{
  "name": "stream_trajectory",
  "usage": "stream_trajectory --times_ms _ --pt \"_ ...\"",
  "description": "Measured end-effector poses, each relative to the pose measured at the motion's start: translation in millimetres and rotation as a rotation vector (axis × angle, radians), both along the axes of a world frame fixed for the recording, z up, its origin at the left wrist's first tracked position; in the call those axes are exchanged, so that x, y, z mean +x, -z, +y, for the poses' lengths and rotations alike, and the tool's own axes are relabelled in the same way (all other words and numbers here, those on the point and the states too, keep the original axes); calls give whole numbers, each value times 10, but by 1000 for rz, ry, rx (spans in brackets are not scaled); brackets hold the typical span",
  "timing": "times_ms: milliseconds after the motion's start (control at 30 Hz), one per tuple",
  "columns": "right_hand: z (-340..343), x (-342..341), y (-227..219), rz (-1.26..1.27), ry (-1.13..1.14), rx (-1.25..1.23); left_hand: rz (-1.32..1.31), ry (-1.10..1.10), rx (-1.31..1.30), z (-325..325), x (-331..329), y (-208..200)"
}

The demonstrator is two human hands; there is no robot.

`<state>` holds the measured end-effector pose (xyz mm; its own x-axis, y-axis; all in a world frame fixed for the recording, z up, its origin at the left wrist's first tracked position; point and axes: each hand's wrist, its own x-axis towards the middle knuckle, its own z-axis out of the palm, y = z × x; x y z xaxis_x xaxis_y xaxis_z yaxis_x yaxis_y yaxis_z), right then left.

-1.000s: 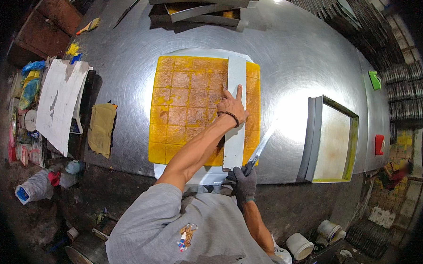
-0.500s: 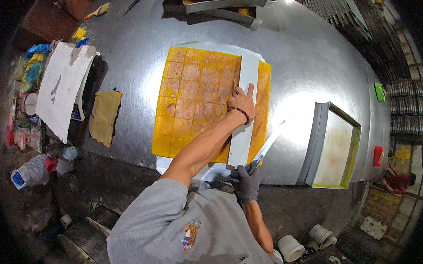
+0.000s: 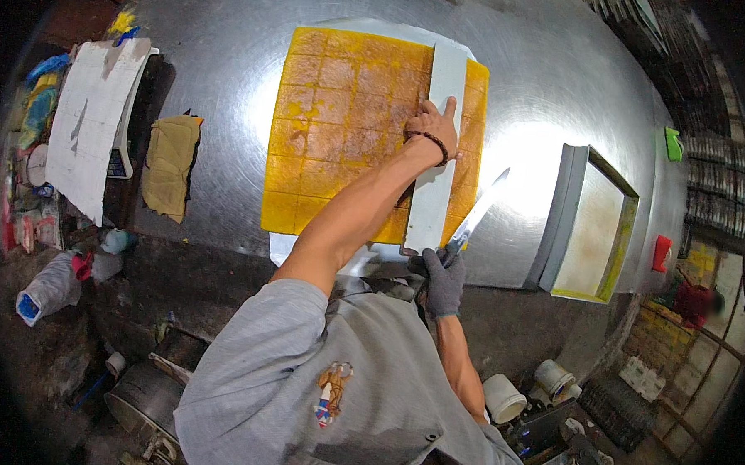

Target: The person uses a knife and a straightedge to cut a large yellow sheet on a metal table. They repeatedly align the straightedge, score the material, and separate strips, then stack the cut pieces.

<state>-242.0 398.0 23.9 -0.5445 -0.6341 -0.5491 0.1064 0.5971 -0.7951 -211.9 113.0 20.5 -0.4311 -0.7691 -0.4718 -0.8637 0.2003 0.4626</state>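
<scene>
A large yellow-brown slab [image 3: 332, 106], scored into squares, lies flat on the metal table. Across its right part, running from far to near, rests a flat grey metal straightedge [image 3: 449, 70]. My bare left hand [image 3: 432, 134], with a beaded bracelet at the wrist, holds the straightedge down, index finger pointing away along it and the other fingers bent at its left side. By the slab's near right corner, my right hand [image 3: 445, 284] in a grey glove is closed round a knife's handle. The knife's blade [image 3: 482, 206] points away and to the right, beside the slab's edge.
On the metal table [image 3: 222, 68], a shallow rectangular frame tray [image 3: 552, 219] stands at right. A folded tan cloth [image 3: 170, 170] and a white board [image 3: 94, 129] are at left. Green [image 3: 673, 144] and red [image 3: 662, 253] items lie at the right edge. White buckets [image 3: 504, 398] stand below.
The view has shifted, so the table and slab appear higher in the picture. Both hands keep nearly the same places at the straightedge and knife; the knife points slightly more upward.
</scene>
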Motion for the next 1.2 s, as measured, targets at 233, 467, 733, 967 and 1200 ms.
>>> stream_trajectory --times_ms 233,467,733,967,1200 --pt "58 -43 230 -119 42 -21 -14 42 12 -20 25 -2" --pt "176 -196 373 -76 -11 28 -86 100 24 -77 0 -29" --pt "436 -985 158 305 -21 94 -99 124 20 -110 14 -109" --pt "-426 -902 -543 236 -152 -66 -62 155 1 -149 131 -26" --pt "-1523 -856 -470 496 -435 -166 -96 201 -71 -133 115 -15"
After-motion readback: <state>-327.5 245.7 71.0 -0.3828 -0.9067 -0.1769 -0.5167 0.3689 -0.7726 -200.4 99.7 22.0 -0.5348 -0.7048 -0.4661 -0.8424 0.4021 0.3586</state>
